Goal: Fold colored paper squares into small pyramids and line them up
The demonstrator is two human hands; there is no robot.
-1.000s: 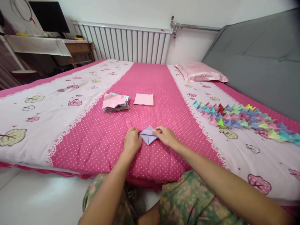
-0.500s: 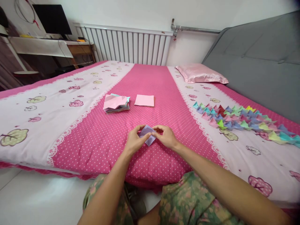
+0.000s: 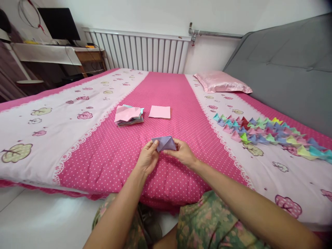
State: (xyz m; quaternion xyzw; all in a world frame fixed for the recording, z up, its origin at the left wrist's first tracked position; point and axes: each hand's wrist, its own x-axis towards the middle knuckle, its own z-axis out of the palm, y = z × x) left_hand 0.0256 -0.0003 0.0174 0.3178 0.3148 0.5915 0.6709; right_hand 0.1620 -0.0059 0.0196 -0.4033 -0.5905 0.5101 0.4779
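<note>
A folded piece of purple origami paper [image 3: 166, 143] is held up between both hands, above the near part of the bed. My left hand [image 3: 149, 156] pinches its left end, thumb in front. At the right end, my right hand [image 3: 183, 152] grips it with the thumb along the lower edge and the fingers behind. The paper shows a wide shape with a slanting crease on its right part. Beyond the hands lie a stack of pink and mixed-colour paper sheets [image 3: 128, 114] and a smaller neat pile of pink square paper [image 3: 160, 112].
Rows of folded paper boats [image 3: 269, 131] in many colours stand on the right of the bed [image 3: 166, 88]. A pink pillow [image 3: 223, 82] lies at the back right by the grey headboard [image 3: 285, 52]. A radiator [image 3: 140, 50] and a desk with a monitor [image 3: 59, 25] are behind.
The purple paper has gone from an upright diamond to a wide, flatter shape. My left hand has turned and shifted to its left end; my right hand still holds the right side.
</note>
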